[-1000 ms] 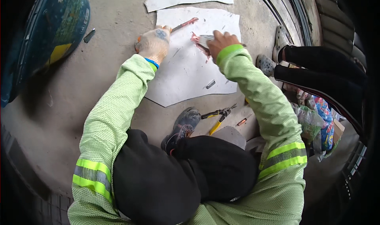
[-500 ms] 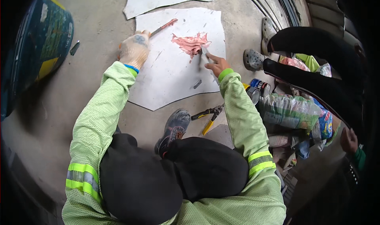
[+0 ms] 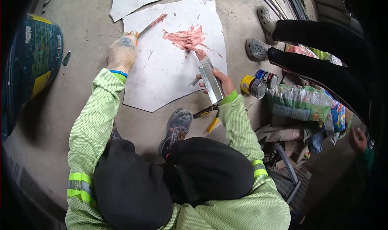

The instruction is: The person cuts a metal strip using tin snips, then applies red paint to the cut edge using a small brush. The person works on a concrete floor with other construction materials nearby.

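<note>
My left hand [image 3: 122,52], in a whitish knit glove, is closed around a thin flat stick [image 3: 151,25] smeared with pink paste. It rests by the left edge of a white sheet [image 3: 141,82] on the floor. My bare right hand [image 3: 223,83] grips a shiny metal channel piece [image 3: 211,81] at the sheet's near right part. Pink paste coats the channel's far end, which points at a spread patch of pink paste [image 3: 182,38] on the sheet. A small grey piece [image 3: 195,82] lies beside my right fingers.
Yellow-handled snips [image 3: 213,124] lie near my shoe [image 3: 178,127]. A yellow can [image 3: 247,84] and a blue can [image 3: 262,75] stand to the right, before plastic bags [image 3: 299,102]. Another person's legs [image 3: 311,31] reach in there. A dark green bucket [image 3: 34,48] is at left.
My right hand has drawn back toward me, turning the metal channel so its length shows, with paste on its end. The left hand keeps its stick. The whole view has shifted slightly.
</note>
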A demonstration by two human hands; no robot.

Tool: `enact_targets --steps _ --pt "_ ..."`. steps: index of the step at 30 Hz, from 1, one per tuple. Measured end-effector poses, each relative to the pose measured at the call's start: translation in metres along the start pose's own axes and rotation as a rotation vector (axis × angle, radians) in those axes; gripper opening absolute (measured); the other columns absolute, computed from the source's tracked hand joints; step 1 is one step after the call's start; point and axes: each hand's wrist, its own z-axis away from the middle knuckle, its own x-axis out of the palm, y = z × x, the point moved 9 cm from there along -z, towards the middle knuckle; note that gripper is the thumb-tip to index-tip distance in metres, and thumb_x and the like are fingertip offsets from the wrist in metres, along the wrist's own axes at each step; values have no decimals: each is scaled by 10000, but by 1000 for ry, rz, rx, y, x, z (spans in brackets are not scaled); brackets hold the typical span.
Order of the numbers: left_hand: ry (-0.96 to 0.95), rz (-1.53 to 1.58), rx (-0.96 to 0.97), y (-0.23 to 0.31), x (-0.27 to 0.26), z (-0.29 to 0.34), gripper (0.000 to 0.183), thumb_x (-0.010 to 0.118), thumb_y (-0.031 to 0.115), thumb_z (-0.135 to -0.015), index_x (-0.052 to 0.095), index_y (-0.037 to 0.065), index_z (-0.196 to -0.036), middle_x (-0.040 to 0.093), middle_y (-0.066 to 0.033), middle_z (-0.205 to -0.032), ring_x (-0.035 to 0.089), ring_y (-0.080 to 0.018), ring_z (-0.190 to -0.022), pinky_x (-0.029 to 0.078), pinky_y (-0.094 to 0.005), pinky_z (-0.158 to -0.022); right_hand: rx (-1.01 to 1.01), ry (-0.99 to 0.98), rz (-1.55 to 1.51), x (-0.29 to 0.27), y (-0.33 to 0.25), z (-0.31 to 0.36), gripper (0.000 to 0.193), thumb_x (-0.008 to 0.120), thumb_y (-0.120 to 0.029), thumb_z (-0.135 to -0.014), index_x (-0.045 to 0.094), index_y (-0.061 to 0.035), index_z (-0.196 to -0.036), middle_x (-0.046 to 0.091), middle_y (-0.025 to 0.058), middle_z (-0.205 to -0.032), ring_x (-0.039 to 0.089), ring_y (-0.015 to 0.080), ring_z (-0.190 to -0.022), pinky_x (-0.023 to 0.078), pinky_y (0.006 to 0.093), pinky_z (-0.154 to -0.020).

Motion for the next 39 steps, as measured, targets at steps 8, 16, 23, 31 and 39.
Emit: enact_targets --steps 8,16,23,31,39 --pt "-66 -10 -28 7 -5 0 249 480 171 -977 560 99 -1201 641 -133 -1177 651 -362 -1029 534 -465 -850 -167 -364 -874 28 40 -78 455 387 -319 -1014 451 -12 -1343 559 224 -1138 504 236 -771 451 320 -514" --pt "-16 -27 -26 7 -7 0 227 475 198 -987 558 120 -1184 637 -134 -1151 661 -377 -984 538 -482 -831 -213 343 1113 51 -48 -54 588 577 -254 -924 373 -126 -1461 556 199 -1092 647 303 -851 557 388 -650" --pt "-41 -54 -24 3 0 -7 228 491 173 -979 556 118 -1191 635 -122 -1177 657 -359 -1016 536 -459 -851 -297 363 1712 39 -1 -43 740 608 -146 -838 305 -161 -1513 542 210 -1167 640 337 -994 583 437 -762" --pt "-28 -53 20 7 1 -4 240 506 177 -974 558 108 -1197 638 -133 -1166 658 -352 -1026 540 -458 -855 -16 -61 -3 -60 -14 4 519 458 -295 -987 380 -48 -1436 626 235 -1151 691 276 -884 618 377 -684" --pt "-37 -70 -26 7 -3 -2 238 497 183 -976 560 104 -1191 637 -143 -1171 662 -355 -1014 545 -468 -838 201 24 106 -84 -52 4 452 461 -353 -1012 473 -6 -1303 622 185 -1011 667 259 -806 592 408 -639"
